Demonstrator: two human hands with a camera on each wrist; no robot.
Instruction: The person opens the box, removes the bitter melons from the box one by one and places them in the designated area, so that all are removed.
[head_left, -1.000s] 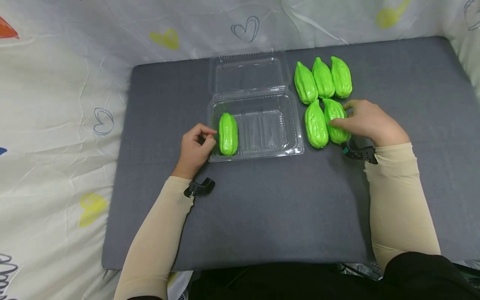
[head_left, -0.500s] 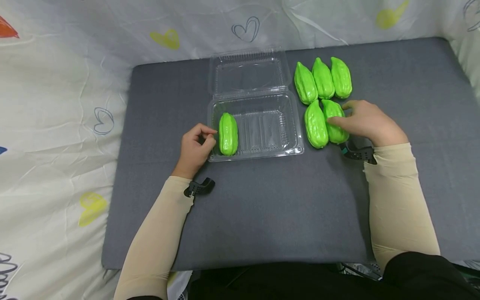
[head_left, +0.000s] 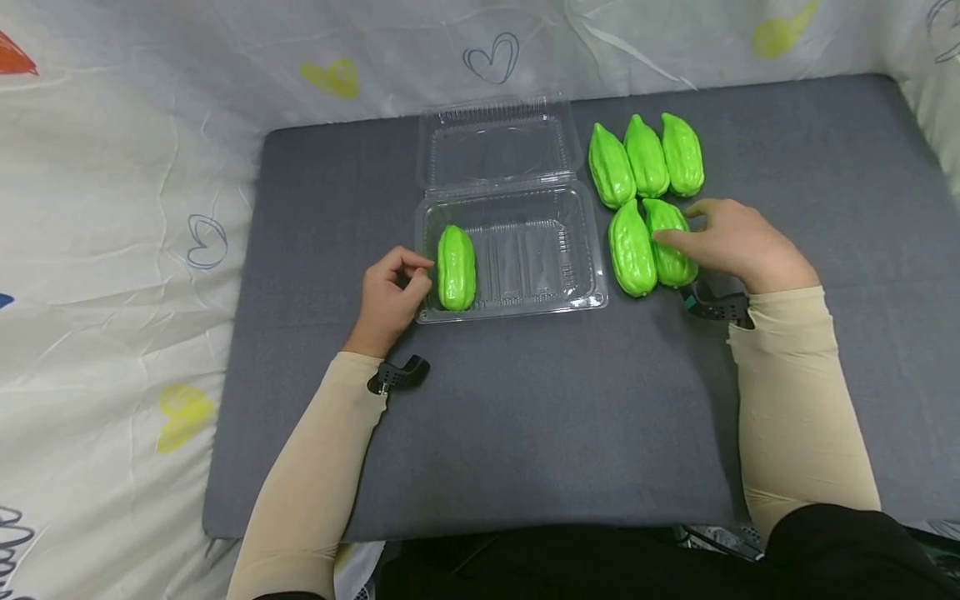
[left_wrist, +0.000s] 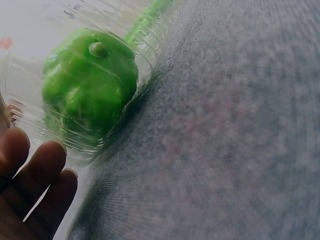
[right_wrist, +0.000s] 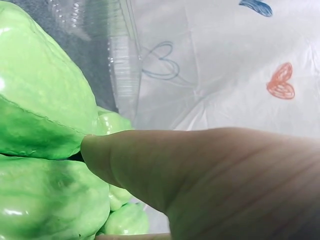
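Note:
A clear plastic clamshell box (head_left: 528, 250) lies with its lid (head_left: 495, 150) folded back. One ridged, glossy green gourd (head_left: 457, 268) stands along the left side of its tray. My left hand (head_left: 390, 296) pinches the tray's left rim between thumb and index finger; in the left wrist view, its other fingers (left_wrist: 47, 155) extend beside the clear wall. To the right, my right hand (head_left: 738, 242) grips the right gourd (head_left: 666, 242) of the front pair, thumb across its near side. The right wrist view shows the thumb (right_wrist: 115, 155) against bright green skin; the other fingers are mostly hidden.
Left of the gripped gourd lies its neighbour (head_left: 632, 250). Behind them sit three more gourds, including the middle one (head_left: 647, 157), close to the box's right side. The grey cloth-covered table (head_left: 540, 417) ends at a white patterned curtain (head_left: 420, 50).
My right hand and the gourd it grips have shifted very slightly left, towards the neighbouring gourd. The left hand and the box have stayed where they were.

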